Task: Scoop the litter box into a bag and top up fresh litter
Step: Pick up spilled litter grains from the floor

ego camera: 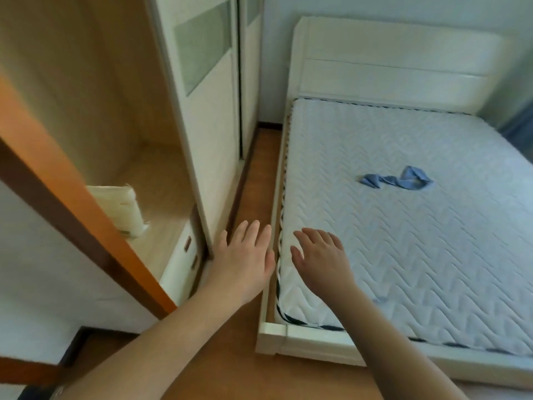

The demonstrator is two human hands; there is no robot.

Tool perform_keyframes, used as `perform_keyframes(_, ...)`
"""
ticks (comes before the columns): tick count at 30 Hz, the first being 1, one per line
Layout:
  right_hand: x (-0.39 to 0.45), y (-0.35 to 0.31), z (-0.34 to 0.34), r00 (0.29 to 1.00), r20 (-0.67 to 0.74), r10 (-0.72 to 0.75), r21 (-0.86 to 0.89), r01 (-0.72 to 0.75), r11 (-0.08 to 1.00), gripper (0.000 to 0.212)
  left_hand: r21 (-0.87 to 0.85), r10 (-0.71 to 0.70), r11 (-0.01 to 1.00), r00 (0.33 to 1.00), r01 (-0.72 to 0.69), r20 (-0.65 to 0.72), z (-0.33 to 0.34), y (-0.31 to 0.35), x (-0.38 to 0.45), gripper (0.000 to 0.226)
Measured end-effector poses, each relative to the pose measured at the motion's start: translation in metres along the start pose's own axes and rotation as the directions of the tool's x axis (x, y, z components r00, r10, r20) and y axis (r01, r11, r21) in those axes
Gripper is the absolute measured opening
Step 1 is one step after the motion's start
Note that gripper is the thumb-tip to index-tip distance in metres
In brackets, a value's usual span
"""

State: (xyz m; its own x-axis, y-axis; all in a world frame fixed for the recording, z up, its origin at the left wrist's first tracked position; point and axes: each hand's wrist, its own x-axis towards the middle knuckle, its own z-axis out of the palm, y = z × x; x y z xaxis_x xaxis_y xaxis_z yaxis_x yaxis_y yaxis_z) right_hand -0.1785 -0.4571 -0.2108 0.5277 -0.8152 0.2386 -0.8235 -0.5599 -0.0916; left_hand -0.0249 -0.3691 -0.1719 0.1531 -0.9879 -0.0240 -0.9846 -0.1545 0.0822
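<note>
No litter box, scoop or waste bag shows in the head view. My left hand (pixel 245 261) is stretched forward with straight fingers over the strip of wooden floor between wardrobe and bed, holding nothing. My right hand (pixel 320 261) reaches out beside it, fingers spread, above the near left corner of the bare mattress (pixel 403 226); whether it touches the mattress I cannot tell. A white bag (pixel 122 209) stands on a shelf inside the open wardrobe, left of my left hand; its contents are not readable.
An open wardrobe (pixel 207 140) with a sliding white door fills the left. An orange-brown door frame (pixel 86 226) crosses the lower left. The white bed frame (pixel 288 336) and headboard take the right. A crumpled blue cloth (pixel 398 180) lies on the mattress.
</note>
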Motion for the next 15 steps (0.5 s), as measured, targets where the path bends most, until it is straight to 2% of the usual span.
perform_keyframes(4,-0.071,0.065,-0.023,0.993,-0.007,0.117,-0.001,-0.117,0.993,0.034,-0.011,0.098,0.995,0.995,-0.098,0.008,0.003,0.074,-0.002,0.058)
perform_keyframes(9,-0.172,0.157,-0.059,0.965,0.004,0.264,-0.052,-0.263,0.963,0.042,-0.063,0.248,0.965,0.964,-0.254,-0.097,0.018,0.196,-0.012,0.066)
perform_keyframes(12,-0.228,0.21,-0.079,0.93,0.012,0.368,-0.074,-0.366,0.928,0.044,-0.028,0.337,0.941,0.941,-0.337,0.01,0.03,0.27,-0.019,0.075)
perform_keyframes(15,-0.278,0.258,-0.097,0.886,0.028,0.463,-0.099,-0.459,0.883,0.046,-0.031,0.454,0.891,0.885,-0.454,0.099,0.042,0.339,-0.027,0.081)
